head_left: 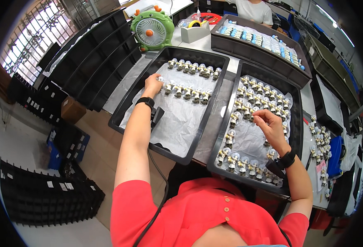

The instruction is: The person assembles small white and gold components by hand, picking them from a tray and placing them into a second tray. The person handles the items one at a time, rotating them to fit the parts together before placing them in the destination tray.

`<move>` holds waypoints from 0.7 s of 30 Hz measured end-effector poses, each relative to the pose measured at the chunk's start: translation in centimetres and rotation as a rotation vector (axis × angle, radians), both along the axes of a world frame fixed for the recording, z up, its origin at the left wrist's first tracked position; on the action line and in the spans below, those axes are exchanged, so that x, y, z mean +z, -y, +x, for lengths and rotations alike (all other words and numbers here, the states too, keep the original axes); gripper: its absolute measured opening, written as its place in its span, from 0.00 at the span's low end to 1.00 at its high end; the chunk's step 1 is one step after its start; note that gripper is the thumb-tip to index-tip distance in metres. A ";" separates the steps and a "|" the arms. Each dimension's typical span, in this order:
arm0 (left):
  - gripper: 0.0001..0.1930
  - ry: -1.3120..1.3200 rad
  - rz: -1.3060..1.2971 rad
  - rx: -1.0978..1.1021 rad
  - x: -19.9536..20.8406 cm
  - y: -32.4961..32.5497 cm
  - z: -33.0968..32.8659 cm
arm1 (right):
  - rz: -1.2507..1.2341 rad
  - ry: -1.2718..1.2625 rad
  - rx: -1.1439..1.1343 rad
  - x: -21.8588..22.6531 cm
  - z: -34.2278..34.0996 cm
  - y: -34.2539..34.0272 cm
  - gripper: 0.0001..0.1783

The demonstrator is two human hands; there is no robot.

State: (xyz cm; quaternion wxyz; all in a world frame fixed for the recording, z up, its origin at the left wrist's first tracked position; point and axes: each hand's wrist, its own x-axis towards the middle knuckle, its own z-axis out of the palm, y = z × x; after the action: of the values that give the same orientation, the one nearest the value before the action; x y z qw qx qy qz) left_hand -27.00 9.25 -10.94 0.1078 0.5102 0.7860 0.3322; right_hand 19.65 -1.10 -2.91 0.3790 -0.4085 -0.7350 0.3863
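So the left hand (152,86) has its thumb and fingertips closed on a little figurine (160,79), over the left tray (205,113), at the left end of the nearer of two figurine rows. White paper lines that tray, lots of it bare toward the person. The right hand (269,126) is over the right tray (224,123), just right of the left tray, fingertips pinched nearly together by the figurines there; can't tell if they've got hold of one.

Both wrists wear black straps. Past the left tray's back-left corner there's a green animal-faced fan (152,31), then a tape dispenser (195,33). Behind and right of it, a bin (255,55) holds blue-and-white pieces. Well right of it: more figurines (319,138) near a pink slip (321,166). Labels-wise, white stickers (66,186) dot the black crates (45,201) lower left of the left tray, print too small to read.
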 end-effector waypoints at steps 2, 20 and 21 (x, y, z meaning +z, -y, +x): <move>0.20 0.030 -0.048 -0.046 -0.2 -0.1 -0.2 | -0.002 0.014 -0.004 0.2 -0.1 0.2 0.07; 0.18 -0.222 -0.070 -0.061 3.9 1.3 2.3 | 0.049 0.053 0.005 0.1 -0.1 0.1 0.07; 0.17 -0.219 -0.057 -0.082 4.4 1.3 2.7 | 0.044 0.052 0.005 0.1 0.0 0.1 0.07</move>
State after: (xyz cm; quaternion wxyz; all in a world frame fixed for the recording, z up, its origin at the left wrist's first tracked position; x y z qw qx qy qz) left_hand -24.26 7.91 -6.51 0.0493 0.5716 0.7807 0.2476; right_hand 19.62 -1.25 -2.80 0.3678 -0.4082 -0.7539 0.3601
